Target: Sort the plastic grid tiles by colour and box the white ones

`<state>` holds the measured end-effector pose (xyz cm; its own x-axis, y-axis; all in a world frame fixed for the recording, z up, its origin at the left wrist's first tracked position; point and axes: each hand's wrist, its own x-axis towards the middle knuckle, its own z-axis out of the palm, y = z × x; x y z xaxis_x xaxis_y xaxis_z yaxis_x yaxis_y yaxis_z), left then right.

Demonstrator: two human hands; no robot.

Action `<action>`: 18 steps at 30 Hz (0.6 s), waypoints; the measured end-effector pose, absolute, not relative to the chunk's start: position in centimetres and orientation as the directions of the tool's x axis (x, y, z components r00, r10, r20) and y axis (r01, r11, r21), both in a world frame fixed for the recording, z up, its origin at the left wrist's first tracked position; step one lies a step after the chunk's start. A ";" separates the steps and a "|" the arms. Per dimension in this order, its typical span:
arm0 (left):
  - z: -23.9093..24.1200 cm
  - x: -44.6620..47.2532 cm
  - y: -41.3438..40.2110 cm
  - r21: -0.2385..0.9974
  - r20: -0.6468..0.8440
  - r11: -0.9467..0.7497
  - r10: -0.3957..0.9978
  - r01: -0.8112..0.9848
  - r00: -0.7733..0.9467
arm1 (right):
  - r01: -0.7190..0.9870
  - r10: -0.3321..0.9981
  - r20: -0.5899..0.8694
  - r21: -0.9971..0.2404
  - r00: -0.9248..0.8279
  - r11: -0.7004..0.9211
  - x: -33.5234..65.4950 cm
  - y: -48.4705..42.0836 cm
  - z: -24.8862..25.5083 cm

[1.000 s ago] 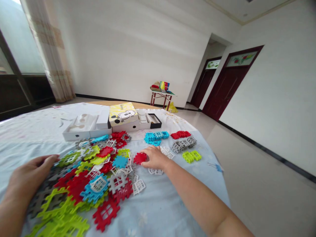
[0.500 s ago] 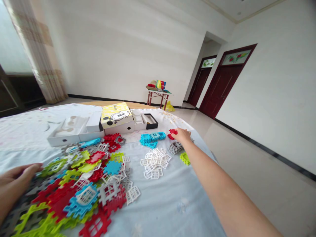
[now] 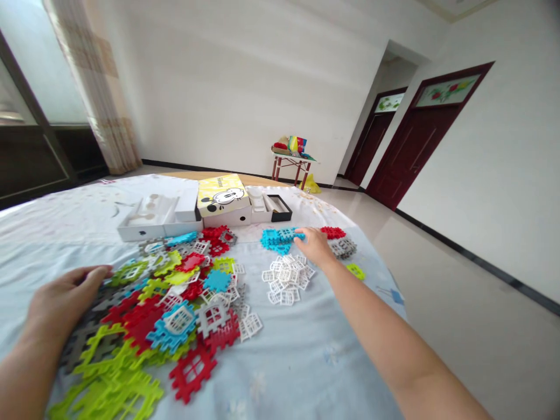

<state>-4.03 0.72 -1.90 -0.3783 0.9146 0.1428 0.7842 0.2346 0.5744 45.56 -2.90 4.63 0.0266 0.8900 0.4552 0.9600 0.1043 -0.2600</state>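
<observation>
Head view: the right hand [image 3: 314,246] is stretched out over the far side of the table [image 3: 284,361], its fingertips at the right edge of the blue pile [image 3: 275,239] of plastic lattice pieces. Half a second ago it was farther out, on the red pile [image 3: 332,232]; it has since drawn back and to the left. The fingers are lightly curled toward the blue pieces, but I cannot tell whether the grip holds one or is only touching.

The red pile now shows clear of the hand, with the grey pile [image 3: 343,247] just beside it and a green piece [image 3: 356,271] nearer the table's edge. The white pieces [image 3: 286,279] lie just below the right wrist.

The left hand [image 3: 65,294] has barely moved. It rests palm down on the left rim of the mixed heap [image 3: 175,303], its grip slack, fingers together on grey pieces and closed around nothing. The yellow box [image 3: 223,198] stands beyond the heap.
</observation>
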 end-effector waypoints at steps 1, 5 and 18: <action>-0.9 -3.2 0.1 0.588 0.111 0.271 0.906 0.762 -0.408 | 0.938 0.897 0.439 -0.289 -0.048 0.192 44.0 -3.5 4.3; 0.9 -1.6 -1.0 0.611 0.104 0.267 0.906 0.745 -0.410 | 0.852 0.904 0.345 -0.364 -0.252 0.376 38.4 -5.5 2.9; 0.7 -1.5 -1.2 0.646 0.129 0.230 0.907 0.728 -0.401 | 0.854 0.914 0.226 -0.334 -0.337 0.398 32.5 -3.5 0.6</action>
